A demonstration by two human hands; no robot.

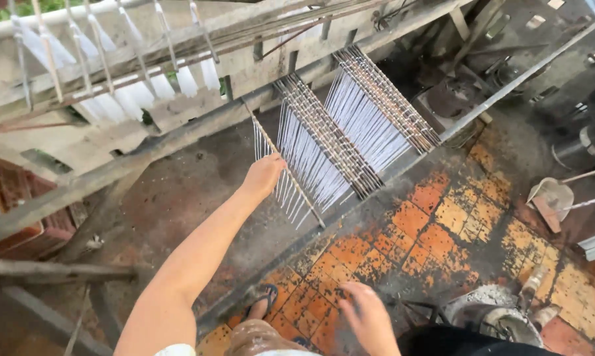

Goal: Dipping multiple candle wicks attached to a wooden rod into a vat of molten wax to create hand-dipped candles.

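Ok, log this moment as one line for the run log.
left hand: gripping stick hung with white strands | right hand: free, low over tiled floor | more loaded sticks on rails

right hand (pixel 368 318) motion-blurred, grip unreadable, upper drying sticks (pixel 113 46) cut by top edge, shovel (pixel 553 196) handle cropped right

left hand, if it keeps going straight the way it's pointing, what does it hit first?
The left hand already grips a thin stick hung with white strands. Going straight on, up and right, it would likely meet the next rows of hanging white strands, though depth is unclear from one view.
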